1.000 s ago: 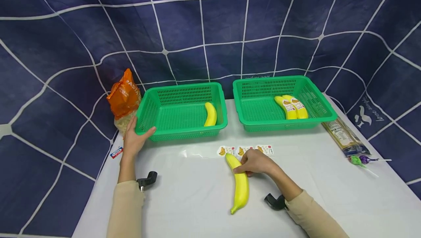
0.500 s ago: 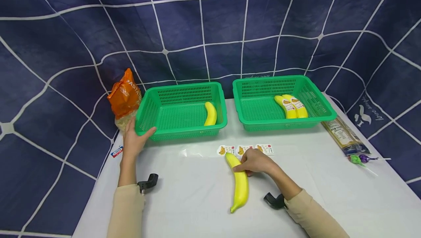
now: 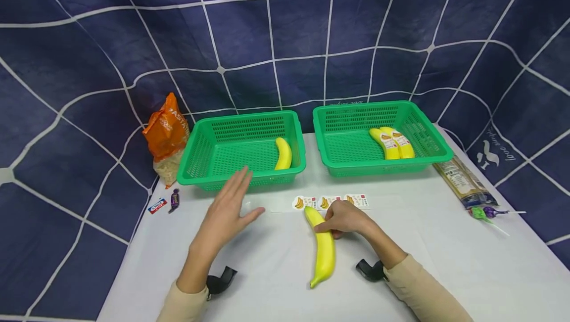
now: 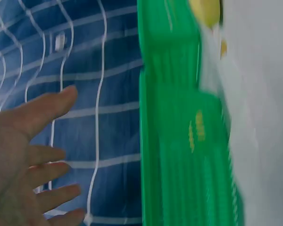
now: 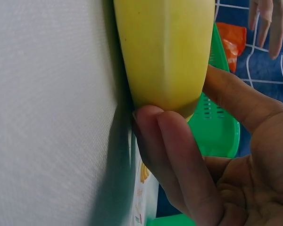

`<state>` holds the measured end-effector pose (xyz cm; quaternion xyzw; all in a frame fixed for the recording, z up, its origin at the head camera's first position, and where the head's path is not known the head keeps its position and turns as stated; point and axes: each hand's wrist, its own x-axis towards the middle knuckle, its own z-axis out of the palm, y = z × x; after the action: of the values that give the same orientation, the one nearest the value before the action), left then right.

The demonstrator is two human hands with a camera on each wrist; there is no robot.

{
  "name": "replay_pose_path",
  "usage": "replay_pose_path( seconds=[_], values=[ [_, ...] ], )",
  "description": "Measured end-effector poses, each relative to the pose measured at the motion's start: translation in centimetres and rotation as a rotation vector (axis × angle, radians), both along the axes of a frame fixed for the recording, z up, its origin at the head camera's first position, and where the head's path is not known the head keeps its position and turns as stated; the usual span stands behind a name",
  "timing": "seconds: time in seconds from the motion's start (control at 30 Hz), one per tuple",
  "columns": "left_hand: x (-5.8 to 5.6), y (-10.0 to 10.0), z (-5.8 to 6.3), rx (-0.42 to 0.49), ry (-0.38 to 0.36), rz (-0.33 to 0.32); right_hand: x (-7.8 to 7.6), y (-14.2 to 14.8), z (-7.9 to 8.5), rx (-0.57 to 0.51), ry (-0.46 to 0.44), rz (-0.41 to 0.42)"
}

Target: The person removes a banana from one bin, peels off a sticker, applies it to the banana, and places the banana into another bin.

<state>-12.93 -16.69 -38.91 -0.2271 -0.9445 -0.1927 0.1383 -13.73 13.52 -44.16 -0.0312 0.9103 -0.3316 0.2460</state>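
My right hand (image 3: 348,219) grips a yellow banana (image 3: 326,255) on the white table, fingers and thumb on its upper part; the right wrist view shows the fingers (image 5: 172,150) curled at the banana's side. The left hand (image 3: 220,218) hangs with straight fingers and holds nothing, in front of the left green basket (image 3: 240,179); in the left wrist view that hand (image 4: 23,160) has its fingers spread. Just beyond the held banana lies a strip with three banana stickers (image 3: 329,203). One banana (image 3: 283,154) lies inside the left basket.
The right green basket (image 3: 383,167) holds two bananas (image 3: 393,144) with stickers on. An orange pasta bag (image 3: 166,131) stands at the far left, with small wrapped sweets (image 3: 174,200) before it. A dark packet (image 3: 465,183) and lollipops (image 3: 483,214) lie at the right.
My left hand has let go of the left basket's near left corner and moved right and toward me. The basket has shifted slightly left. The right hand still holds the banana in place.
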Motion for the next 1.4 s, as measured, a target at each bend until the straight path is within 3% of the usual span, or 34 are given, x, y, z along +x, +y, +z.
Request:
replay_pose_path(
  seconds=[0.1,0.27,0.43,0.57,1.1,1.4],
  values=[
    [0.1,1.5,-1.0,-0.041,-0.122,-0.084,0.0,0.0,0.0,-0.002,0.008,0.006],
    [-1.1,2.9,-3.4,-0.120,-0.267,-0.162,0.0,0.1,-0.1,-0.017,0.013,0.007],
    [-2.0,3.5,-5.5,-0.215,-0.395,-0.213,0.2,0.1,-0.2,-0.040,0.012,0.019],
    [-2.3,3.7,-6.7,-0.228,-0.488,-0.215,0.4,0.0,-0.2,-0.048,0.008,0.017],
    [-3.2,4.0,-8.2,-0.224,-0.559,-0.155,0.3,-0.2,-0.2,-0.045,0.004,-0.004],
    [-3.1,4.5,-8.9,-0.217,-0.542,-0.133,0.4,-0.1,-0.3,-0.070,0.017,0.009]
  ],
)
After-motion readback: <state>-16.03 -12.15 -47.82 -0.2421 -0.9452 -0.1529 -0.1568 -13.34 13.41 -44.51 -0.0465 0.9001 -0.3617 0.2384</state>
